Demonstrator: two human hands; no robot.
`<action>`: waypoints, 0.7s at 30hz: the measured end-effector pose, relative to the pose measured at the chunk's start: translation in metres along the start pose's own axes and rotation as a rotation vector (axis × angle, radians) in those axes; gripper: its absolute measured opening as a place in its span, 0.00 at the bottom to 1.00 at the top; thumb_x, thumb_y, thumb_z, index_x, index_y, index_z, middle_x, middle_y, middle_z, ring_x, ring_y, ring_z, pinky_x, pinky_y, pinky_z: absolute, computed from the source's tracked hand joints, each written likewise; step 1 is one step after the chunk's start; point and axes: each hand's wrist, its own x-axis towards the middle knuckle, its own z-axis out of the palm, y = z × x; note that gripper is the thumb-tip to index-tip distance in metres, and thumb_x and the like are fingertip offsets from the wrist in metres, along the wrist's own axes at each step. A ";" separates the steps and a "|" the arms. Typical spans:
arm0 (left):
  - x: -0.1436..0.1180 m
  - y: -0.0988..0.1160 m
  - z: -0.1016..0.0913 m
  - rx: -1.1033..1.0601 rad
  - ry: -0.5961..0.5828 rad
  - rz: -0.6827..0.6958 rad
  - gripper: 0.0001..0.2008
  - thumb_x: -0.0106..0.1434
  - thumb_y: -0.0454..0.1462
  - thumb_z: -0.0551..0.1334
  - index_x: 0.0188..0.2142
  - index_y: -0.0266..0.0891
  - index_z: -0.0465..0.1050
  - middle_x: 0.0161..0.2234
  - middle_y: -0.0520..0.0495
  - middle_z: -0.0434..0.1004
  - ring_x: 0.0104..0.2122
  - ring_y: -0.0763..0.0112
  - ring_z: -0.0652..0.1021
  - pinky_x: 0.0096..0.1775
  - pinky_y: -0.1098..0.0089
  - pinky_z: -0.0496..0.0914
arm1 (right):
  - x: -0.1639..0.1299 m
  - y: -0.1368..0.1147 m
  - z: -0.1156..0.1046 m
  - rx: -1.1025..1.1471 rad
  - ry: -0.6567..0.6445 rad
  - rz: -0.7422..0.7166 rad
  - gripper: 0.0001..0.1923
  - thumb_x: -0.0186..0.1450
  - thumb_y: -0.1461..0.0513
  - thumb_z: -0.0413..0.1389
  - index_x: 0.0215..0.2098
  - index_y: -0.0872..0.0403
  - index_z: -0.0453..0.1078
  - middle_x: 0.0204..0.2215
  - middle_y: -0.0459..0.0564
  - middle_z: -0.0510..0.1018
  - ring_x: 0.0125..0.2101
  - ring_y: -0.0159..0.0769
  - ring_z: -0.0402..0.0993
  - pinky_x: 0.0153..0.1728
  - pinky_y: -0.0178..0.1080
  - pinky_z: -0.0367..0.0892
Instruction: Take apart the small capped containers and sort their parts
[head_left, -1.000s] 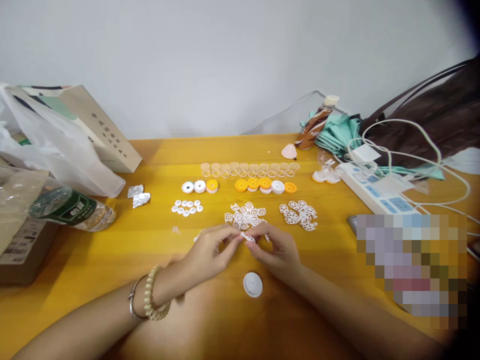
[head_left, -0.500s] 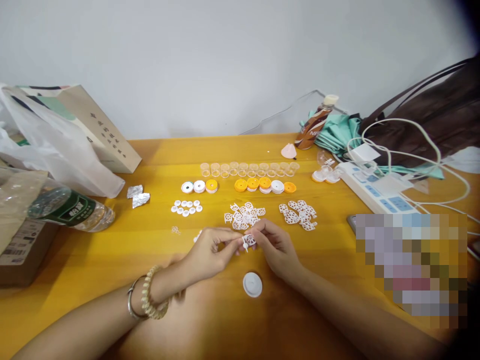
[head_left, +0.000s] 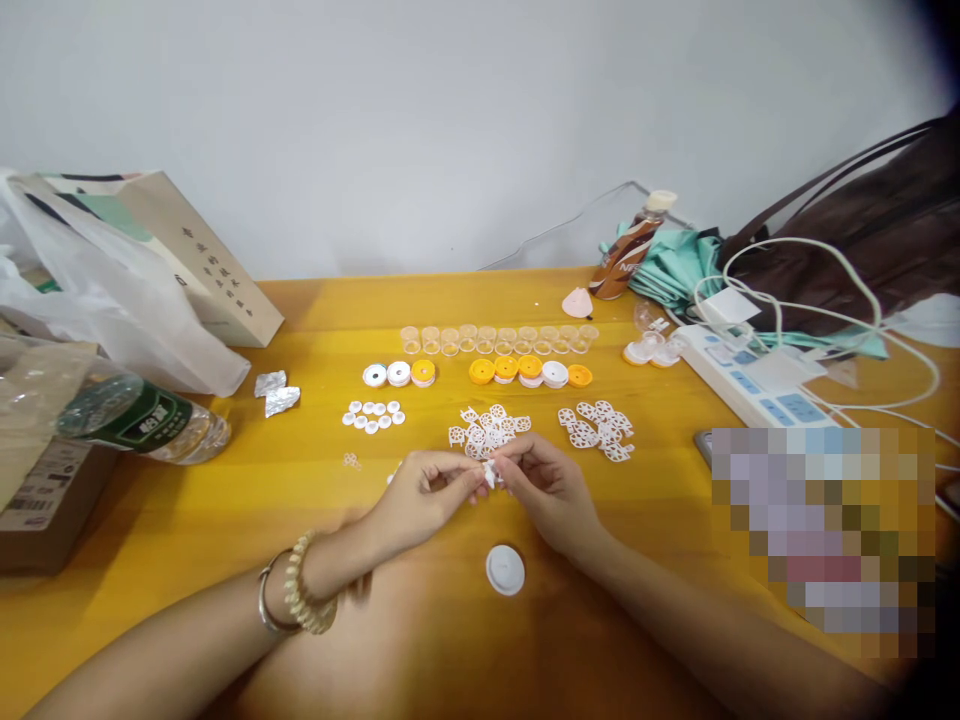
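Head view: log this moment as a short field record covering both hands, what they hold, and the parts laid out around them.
left hand: fingertips pinch the small white plastic piece
right hand: fingertips pinch the same piece from the other side
white round cap: lies flat on the yellow table, just near of the hands
lattice pieces: two white piles beyond the hands
small white discs: cluster to the left of the piles
orange and white caps: in a row
clear cups: row behind the caps
water bottle: on its side at the left
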 end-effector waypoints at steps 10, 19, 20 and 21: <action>-0.002 -0.003 0.003 0.058 0.092 0.024 0.12 0.62 0.40 0.57 0.28 0.35 0.74 0.25 0.48 0.74 0.27 0.72 0.73 0.31 0.73 0.68 | -0.001 -0.002 -0.009 -0.381 0.056 -0.236 0.04 0.62 0.63 0.53 0.29 0.52 0.67 0.23 0.45 0.72 0.23 0.30 0.67 0.27 0.34 0.65; 0.000 -0.005 0.001 0.023 0.126 0.037 0.12 0.63 0.40 0.56 0.28 0.35 0.71 0.26 0.49 0.73 0.28 0.73 0.72 0.33 0.74 0.67 | 0.028 0.012 -0.039 -0.527 0.182 -0.130 0.09 0.62 0.57 0.55 0.36 0.53 0.65 0.23 0.45 0.72 0.24 0.32 0.69 0.27 0.36 0.65; 0.000 -0.006 0.001 0.015 0.129 0.037 0.12 0.63 0.40 0.56 0.29 0.35 0.71 0.26 0.49 0.73 0.29 0.73 0.72 0.34 0.74 0.67 | 0.027 0.014 -0.037 -0.568 0.152 -0.125 0.08 0.62 0.56 0.54 0.34 0.53 0.65 0.23 0.46 0.72 0.23 0.32 0.68 0.26 0.36 0.65; 0.000 -0.006 0.001 0.010 0.130 0.035 0.12 0.63 0.41 0.56 0.29 0.35 0.72 0.26 0.49 0.73 0.29 0.73 0.72 0.34 0.74 0.67 | 0.027 0.015 -0.036 -0.612 0.129 -0.125 0.08 0.63 0.56 0.54 0.32 0.53 0.66 0.23 0.46 0.72 0.23 0.32 0.67 0.25 0.35 0.64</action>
